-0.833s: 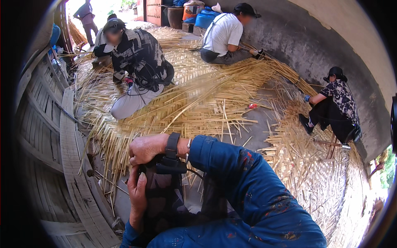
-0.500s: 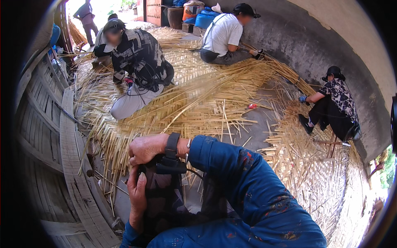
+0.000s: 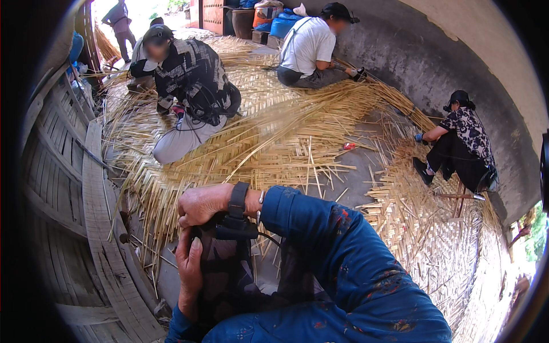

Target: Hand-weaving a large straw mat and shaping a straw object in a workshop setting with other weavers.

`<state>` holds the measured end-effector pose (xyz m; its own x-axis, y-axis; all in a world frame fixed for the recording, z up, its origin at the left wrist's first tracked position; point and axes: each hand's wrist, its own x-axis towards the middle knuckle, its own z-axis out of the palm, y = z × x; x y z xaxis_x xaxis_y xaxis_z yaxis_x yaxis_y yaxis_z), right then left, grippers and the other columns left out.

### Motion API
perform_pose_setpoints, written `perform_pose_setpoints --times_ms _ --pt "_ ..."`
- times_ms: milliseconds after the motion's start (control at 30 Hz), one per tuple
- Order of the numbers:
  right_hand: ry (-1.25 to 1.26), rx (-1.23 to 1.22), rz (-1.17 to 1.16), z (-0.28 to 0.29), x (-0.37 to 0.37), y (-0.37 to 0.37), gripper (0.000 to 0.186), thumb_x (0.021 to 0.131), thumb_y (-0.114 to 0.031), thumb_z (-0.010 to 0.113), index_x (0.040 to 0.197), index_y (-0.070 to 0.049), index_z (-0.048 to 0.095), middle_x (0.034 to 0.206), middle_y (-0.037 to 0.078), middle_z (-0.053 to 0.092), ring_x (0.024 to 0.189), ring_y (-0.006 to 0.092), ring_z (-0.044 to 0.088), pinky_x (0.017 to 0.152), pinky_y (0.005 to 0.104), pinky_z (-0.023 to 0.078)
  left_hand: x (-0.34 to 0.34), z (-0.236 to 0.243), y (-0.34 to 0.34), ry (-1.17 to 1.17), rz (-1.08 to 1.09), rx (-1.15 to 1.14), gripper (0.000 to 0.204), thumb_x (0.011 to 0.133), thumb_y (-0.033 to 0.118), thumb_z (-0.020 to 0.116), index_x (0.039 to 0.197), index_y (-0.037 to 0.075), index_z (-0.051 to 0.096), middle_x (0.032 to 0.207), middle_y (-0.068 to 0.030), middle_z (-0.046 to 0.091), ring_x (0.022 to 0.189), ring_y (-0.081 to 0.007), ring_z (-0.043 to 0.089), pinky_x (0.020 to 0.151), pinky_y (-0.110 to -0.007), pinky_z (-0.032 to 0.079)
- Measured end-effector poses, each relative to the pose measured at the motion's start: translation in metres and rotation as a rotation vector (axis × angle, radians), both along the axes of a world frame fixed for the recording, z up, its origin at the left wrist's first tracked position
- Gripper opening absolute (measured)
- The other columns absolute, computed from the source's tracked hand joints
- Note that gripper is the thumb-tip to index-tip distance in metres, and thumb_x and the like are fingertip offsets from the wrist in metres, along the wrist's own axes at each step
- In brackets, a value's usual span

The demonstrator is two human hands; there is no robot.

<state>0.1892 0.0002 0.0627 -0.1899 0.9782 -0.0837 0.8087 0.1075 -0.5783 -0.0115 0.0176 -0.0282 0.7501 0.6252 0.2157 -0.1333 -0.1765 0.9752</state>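
My right hand (image 3: 203, 204) is bent over with its fingers curled, and its fingertips meet my left hand (image 3: 190, 266). A dark wrist strap (image 3: 238, 200) with a black module (image 3: 235, 230) and a cable circles my right wrist, beside a thin bracelet (image 3: 260, 207). My left hand is upright below, thumb up and fingers bent in against the right hand. Something small and dark shows between them; what either hand grips, if anything, is hidden. Both are above dark patterned cloth (image 3: 223, 268) over my lap. Beyond them spreads a woven mat of split straw-coloured strips (image 3: 189, 180).
On the left runs a slatted wooden frame with a plank (image 3: 97, 211). One person (image 3: 191, 86) bends over the mat ahead; another in white (image 3: 309, 48) sits by the wall. A third (image 3: 466, 143) crouches at right near a wooden-handled tool (image 3: 459, 197). Buckets (image 3: 283, 26) stand behind.
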Motion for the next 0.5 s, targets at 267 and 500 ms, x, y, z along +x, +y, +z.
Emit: perform_pose_setpoints --times_ms 267,500 --pt "0.000 -0.002 0.018 0.0070 -0.0010 -0.0037 0.037 0.090 -0.032 0.058 0.094 0.002 0.072 0.088 0.024 0.070 0.085 0.0406 0.067 0.078 0.0472 0.052 -0.0011 -0.0044 0.0022 -0.007 0.007 0.028 0.051 0.104 0.023 0.049 0.145 -0.008 0.043 0.145 -0.0157 0.051 0.135 -0.0226 0.045 0.114 -0.034 0.031" --pt "-0.017 0.002 0.023 0.0010 0.0004 -0.0003 0.037 0.090 -0.032 0.058 0.094 0.001 0.072 0.088 0.025 0.070 0.085 0.0409 0.067 0.078 0.0474 0.052 0.0020 0.0049 -0.0029 -0.021 -0.033 0.007 0.054 0.103 0.021 0.049 0.146 -0.010 0.040 0.147 -0.0179 0.048 0.139 -0.0249 0.042 0.117 -0.035 0.028"
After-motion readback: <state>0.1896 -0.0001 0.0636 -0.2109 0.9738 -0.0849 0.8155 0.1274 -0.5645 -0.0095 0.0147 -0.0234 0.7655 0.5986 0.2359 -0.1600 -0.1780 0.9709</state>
